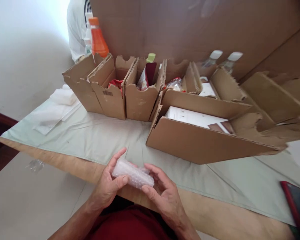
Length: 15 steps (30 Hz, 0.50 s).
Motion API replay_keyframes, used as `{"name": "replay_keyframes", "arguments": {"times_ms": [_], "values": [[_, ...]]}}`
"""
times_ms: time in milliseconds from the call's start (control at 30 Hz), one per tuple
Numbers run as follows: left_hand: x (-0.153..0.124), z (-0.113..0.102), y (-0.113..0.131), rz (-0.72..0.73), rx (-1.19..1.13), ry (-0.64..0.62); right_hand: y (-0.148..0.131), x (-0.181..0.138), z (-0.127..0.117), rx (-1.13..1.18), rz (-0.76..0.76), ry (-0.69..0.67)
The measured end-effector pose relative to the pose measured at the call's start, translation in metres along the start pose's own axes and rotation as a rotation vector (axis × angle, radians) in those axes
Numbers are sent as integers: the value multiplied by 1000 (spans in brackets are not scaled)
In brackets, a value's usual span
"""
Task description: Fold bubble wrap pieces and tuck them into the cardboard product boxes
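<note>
A small bundle of bubble wrap (133, 174) is held between my two hands, just over the table's front edge. My left hand (109, 181) closes on its left end, with the thumb on the near side. At the right end my right hand (165, 188) grips it, thumb in front and fingers behind. What the wrap contains, if anything, cannot be made out. The green cloth (110, 133) on the table stretches beyond my hands.
Several cardboard bins (140, 103) stand in a row behind, holding red packets. A larger cardboard box (195, 140) with white boxes is at right. Plastic sheets (57, 106) lie at left, a red-edged phone (295, 203) at far right. Bottles, including an orange one (98, 40), stand behind.
</note>
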State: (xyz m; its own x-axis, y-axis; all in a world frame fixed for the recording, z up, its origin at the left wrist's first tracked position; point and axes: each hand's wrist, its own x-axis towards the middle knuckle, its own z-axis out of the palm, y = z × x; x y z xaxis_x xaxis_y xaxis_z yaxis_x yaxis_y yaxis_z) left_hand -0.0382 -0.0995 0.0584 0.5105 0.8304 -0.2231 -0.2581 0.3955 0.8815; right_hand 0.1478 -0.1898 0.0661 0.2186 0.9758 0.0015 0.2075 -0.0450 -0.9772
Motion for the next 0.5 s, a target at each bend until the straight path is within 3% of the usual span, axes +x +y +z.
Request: {"name": "replay_keyframes", "arguments": {"times_ms": [133,267,400,500], "values": [[2,-2,-9,-12,133,-5,-3,2,-2,231,148,49],[10,-1,6,81,354,-140,-12,3,-20,265,164,38],[33,25,48,535,680,-152,-37,-6,-69,56,56,54],[59,56,75,848,859,-76,-62,-11,-119,-148,-101,254]]}}
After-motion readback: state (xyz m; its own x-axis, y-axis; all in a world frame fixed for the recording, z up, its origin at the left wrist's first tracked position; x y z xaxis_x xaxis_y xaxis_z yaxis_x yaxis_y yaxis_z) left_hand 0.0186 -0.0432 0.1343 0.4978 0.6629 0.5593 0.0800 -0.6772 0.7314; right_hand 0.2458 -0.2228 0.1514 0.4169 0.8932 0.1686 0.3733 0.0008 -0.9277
